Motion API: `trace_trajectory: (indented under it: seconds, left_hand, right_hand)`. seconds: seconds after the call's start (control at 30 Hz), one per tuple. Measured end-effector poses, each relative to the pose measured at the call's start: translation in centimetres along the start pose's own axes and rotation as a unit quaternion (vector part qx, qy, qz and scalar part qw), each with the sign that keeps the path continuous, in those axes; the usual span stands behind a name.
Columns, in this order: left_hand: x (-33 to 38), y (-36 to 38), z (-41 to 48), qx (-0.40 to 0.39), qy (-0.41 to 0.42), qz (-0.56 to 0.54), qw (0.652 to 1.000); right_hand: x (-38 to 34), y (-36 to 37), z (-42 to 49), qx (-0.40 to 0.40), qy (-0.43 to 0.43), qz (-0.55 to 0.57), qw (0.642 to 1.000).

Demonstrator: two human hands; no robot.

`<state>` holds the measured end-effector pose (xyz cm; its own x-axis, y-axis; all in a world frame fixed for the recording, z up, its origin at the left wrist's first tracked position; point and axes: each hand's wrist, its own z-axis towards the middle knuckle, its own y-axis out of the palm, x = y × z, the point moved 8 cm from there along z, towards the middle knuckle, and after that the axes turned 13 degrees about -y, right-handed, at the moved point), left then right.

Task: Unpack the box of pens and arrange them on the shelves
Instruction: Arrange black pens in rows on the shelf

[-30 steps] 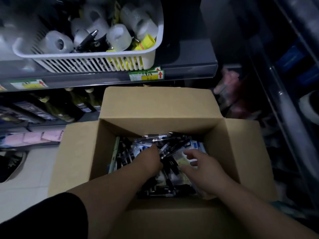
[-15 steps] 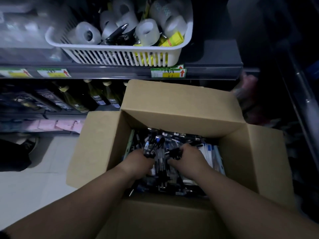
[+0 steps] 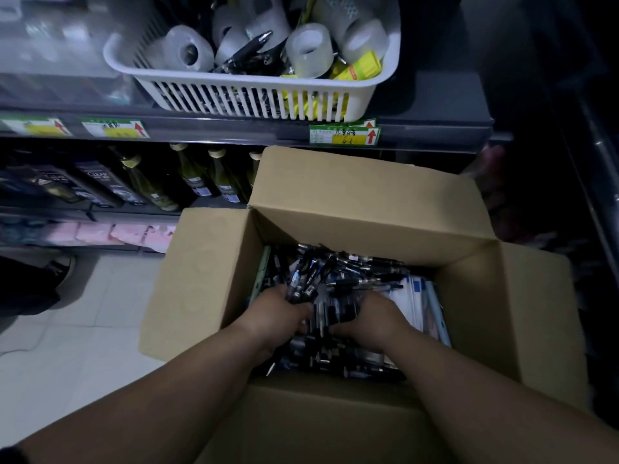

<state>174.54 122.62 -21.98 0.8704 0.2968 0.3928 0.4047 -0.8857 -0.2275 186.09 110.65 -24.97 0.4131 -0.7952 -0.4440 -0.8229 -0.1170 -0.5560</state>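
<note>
An open cardboard box (image 3: 365, 202) stands in front of me with its flaps spread out. Inside lies a heap of loose black pens (image 3: 348, 272), with flat white and blue packets along the right wall. Both my hands are down in the box. My left hand (image 3: 278, 313) grips a bunch of pens whose ends stick up past my fingers. My right hand (image 3: 375, 316) is curled round more pens in the middle of the heap. Its fingertips are buried among them.
A white slotted basket (image 3: 254, 98) with tape rolls and a few pens sits on the dark shelf (image 3: 435, 128) above the box. Bottles (image 3: 197, 175) stand on the lower shelf at the left. Pale floor tiles (image 3: 83, 329) lie left of the box.
Both hands have closed in on the heap from apart and now grasp bunches of pens. The view has shifted so the box sits further right and the basket is more central.
</note>
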Motion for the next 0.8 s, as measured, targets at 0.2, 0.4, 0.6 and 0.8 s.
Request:
trace_trajectory:
  seconds: [0.2,0.4,0.6,0.8]
  left_hand:
    - [0.0,0.2,0.3,-0.005,0.0,0.005,1.0]
    - [0.2,0.6,0.4,-0.03,0.003,-0.006,1.0]
    - [1.3,0.8,-1.2,-0.055,0.011,0.025,0.998]
    - [3.1,1.1,-5.8,-0.077,0.039,0.062,0.994]
  right_hand:
    - [0.2,1.3,-0.4,-0.039,0.046,0.189,0.98]
    - [0.3,0.6,-3.1,-0.036,0.088,0.43,0.898]
    - [0.0,-0.5,-7.8,-0.031,0.117,0.455,0.882]
    - [0.0,-2.1,-13.5,0.029,0.097,0.44,0.892]
